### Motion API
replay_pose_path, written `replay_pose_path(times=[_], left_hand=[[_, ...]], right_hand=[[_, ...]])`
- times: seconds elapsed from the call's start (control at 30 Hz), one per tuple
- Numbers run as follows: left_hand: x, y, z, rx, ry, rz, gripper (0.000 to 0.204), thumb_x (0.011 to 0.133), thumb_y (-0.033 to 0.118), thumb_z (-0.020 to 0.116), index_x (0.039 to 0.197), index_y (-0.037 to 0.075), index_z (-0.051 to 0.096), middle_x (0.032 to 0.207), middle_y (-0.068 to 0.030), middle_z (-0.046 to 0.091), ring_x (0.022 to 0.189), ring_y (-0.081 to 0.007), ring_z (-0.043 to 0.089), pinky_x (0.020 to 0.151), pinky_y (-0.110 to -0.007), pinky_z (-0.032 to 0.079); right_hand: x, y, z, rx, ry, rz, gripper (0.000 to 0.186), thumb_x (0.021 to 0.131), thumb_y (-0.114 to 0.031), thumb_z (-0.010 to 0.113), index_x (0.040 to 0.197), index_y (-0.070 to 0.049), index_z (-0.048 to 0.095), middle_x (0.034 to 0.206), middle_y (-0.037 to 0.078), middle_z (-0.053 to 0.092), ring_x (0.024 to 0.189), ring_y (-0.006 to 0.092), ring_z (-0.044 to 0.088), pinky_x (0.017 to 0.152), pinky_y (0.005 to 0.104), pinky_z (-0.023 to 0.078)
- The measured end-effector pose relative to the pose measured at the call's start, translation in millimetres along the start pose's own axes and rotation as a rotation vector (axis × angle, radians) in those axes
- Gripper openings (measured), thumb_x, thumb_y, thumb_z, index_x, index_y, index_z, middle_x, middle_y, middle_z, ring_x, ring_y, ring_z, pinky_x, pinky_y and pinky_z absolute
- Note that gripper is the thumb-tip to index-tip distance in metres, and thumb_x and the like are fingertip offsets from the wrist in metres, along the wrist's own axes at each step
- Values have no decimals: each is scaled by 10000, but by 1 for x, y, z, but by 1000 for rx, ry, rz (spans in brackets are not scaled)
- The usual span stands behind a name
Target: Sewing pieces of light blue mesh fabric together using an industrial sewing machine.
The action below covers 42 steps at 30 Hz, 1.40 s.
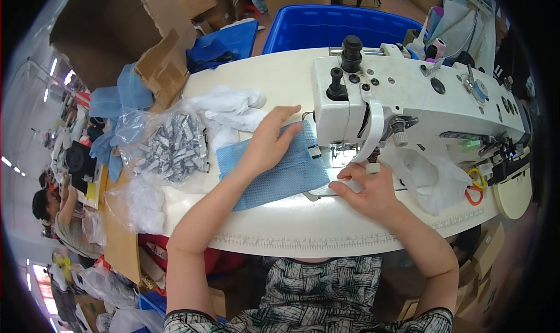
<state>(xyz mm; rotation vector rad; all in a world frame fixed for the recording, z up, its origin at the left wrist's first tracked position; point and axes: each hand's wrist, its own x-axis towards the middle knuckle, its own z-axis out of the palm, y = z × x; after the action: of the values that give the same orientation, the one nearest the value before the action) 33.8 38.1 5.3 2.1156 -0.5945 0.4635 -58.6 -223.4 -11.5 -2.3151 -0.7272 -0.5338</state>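
A blue mesh fabric piece (271,178) lies on the sewing machine's bed, its right edge beside the needle area. My left hand (271,143) rests on its upper part, fingers stretched out and thumb apart, so it is open. A small black-and-white label (315,152) sits at the fabric's right edge, next to the presser foot (341,155). My right hand (370,190) is just right of the fabric, below the needle area of the white sewing machine (408,93). Its thumb and forefinger are apart with nothing seen between them; the other fingers are partly hidden.
A clear bag of small labels (172,146) and white cloth (230,108) lie left of the fabric. Right of my right hand are a white plastic bag (423,178) and red-handled scissors (474,196). A blue bin (344,22) and cardboard box (105,35) stand behind; a co-worker (70,228) is far left.
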Motion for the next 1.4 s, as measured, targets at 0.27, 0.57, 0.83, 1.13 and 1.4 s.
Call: replay_pose_path(times=[0.27,0.57,0.83,1.13,1.4], left_hand=[[-23,33,-24,202,-311,-422,321,891,258,781,1068,-3,720,903,-132,731,838,-265,682,758,-376,534],[-54,76,-53,-642,-306,-807,301,1004,269,711,1172,19,702,1060,-38,738,944,-107,679,859,-249,541],[-76,73,-46,-816,-414,-951,425,908,247,825,1225,1,686,1102,-81,746,1007,-178,710,945,-309,553],[-74,64,-55,-754,-257,-947,339,863,136,848,1145,-18,740,1098,-115,763,990,-188,722,925,-325,568],[-19,25,-101,-709,-37,-963,408,857,111,846,1213,-31,707,1133,-147,756,1047,-229,724,994,-345,552]], right_hand=[[0,-7,1,66,-187,158,416,843,-482,803,970,-87,776,923,63,730,815,302,671,731,426,541],[9,-25,-11,577,-423,427,348,940,-311,764,1019,28,737,858,98,708,788,141,636,755,294,519],[-10,-14,-1,998,-475,468,214,1018,-166,668,1097,32,693,939,21,693,901,96,617,831,271,513],[-7,-10,9,958,-315,509,232,1026,-125,648,1209,16,671,974,45,724,895,106,646,841,266,524],[-6,-14,2,923,-214,551,403,1030,-138,633,1392,16,544,890,58,732,843,81,636,809,229,482]])
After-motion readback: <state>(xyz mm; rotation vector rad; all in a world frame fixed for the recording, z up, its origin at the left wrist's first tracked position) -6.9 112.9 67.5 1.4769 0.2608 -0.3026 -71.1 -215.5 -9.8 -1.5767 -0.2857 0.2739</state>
